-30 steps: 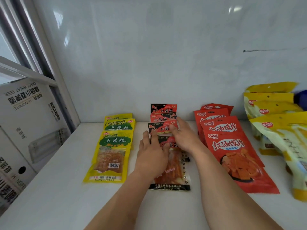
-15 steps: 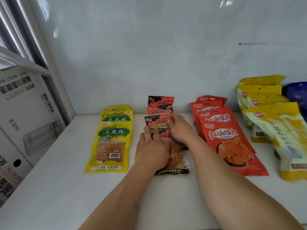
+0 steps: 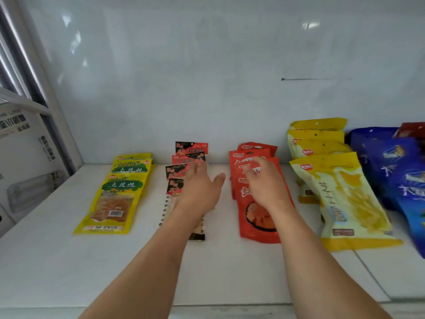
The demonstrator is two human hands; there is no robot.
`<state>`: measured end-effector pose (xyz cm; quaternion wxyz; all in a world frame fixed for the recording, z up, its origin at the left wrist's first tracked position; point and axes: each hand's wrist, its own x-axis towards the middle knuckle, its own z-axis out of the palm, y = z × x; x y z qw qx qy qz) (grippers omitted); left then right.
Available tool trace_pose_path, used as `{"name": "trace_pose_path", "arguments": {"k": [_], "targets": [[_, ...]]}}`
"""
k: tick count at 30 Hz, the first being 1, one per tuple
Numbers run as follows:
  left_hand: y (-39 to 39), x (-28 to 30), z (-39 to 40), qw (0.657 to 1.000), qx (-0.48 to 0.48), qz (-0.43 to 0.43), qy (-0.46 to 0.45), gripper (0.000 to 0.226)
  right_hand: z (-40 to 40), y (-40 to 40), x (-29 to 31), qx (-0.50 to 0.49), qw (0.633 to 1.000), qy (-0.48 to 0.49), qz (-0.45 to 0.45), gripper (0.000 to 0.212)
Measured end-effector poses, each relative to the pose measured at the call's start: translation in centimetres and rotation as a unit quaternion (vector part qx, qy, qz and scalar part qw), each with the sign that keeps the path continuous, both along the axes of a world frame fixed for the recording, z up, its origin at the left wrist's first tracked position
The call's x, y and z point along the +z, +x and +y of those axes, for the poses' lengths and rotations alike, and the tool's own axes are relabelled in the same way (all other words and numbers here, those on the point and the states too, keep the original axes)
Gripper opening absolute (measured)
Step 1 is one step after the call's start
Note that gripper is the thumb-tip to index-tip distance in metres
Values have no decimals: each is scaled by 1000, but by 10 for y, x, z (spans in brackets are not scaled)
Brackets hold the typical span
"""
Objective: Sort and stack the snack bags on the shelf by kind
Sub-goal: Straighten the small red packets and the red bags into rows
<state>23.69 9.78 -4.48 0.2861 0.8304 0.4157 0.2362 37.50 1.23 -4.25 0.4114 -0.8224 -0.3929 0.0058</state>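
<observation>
Extending over the white shelf (image 3: 46,261) from its front edge, both forearms are seen reaching toward the back wall, well apart from each other. The left hand (image 3: 200,187) is held with fingers straight and spread, thumb out to the right, over the overlapping row of red-and-black snack bags (image 3: 190,148) at the middle of the shelf; nothing is gripped, and whether the palm touches the bags beneath cannot be told. The right hand (image 3: 262,180) is positioned over the row of red snack bags (image 3: 259,222) just to the right, with fingers loosely bent toward the upper bags; motion blur prevents any grip from being confirmed, and no bag is seen lifted. Each row is laid from the back wall toward the front edge, each bag partly covering the one behind it. Toward the left end of the shelf, a row of yellow-and-green snack bags (image 3: 110,203) is laid in the same fashion. To the right of the red row, large pale yellow snack bags (image 3: 345,199) are stacked in an overlapping row, and blue snack bags (image 3: 395,157) are placed at the right end, partly cut off by the frame. A cardboard carton (image 3: 25,157) with printed lettering is visible beyond the left end of the shelf.
</observation>
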Motion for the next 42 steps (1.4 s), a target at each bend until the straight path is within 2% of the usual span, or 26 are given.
{"name": "trace_pose_path", "arguments": {"k": [4, 6, 10, 16, 18, 21, 25, 30, 32, 37, 39, 42], "targets": [[37, -5, -31, 988, -8, -49, -143, 79, -25, 28, -24, -54, 998, -7, 13, 57], [51, -13, -37, 984, 6, -54, -167, 79, -26, 36, -34, -61, 996, -21, 57, 62], [68, -24, -38, 990, 23, -26, -135, 75, -20, 42, -42, -65, 988, -42, 137, 69], [76, -30, -34, 993, 22, -33, -111, 65, -13, 47, -39, -44, 983, -50, 170, 65], [75, -30, -32, 994, 19, -36, -105, 62, -10, 52, -35, -56, 982, -65, 166, 66], [69, -26, -40, 998, 20, -25, -52, 71, 6, 62, -26, -73, 988, -74, 117, 66], [58, -27, -59, 998, -9, 50, 22, 83, 40, 77, -8, -66, 988, -127, 50, 77], [57, -37, -60, 993, -14, 109, 31, 91, 63, 96, -8, -69, 974, -136, 168, 88], [58, -39, -56, 993, -14, 111, 28, 92, 66, 97, -15, -57, 975, -121, 180, 88], [57, -42, -52, 994, -12, 107, 31, 90, 71, 98, -27, -71, 979, -112, 154, 94], [55, -40, -55, 995, -14, 96, 31, 88, 70, 95, -20, -76, 984, -129, 98, 93], [51, -36, -63, 992, -38, 109, 57, 89, 70, 95, -6, -18, 987, -157, -23, 76]]}}
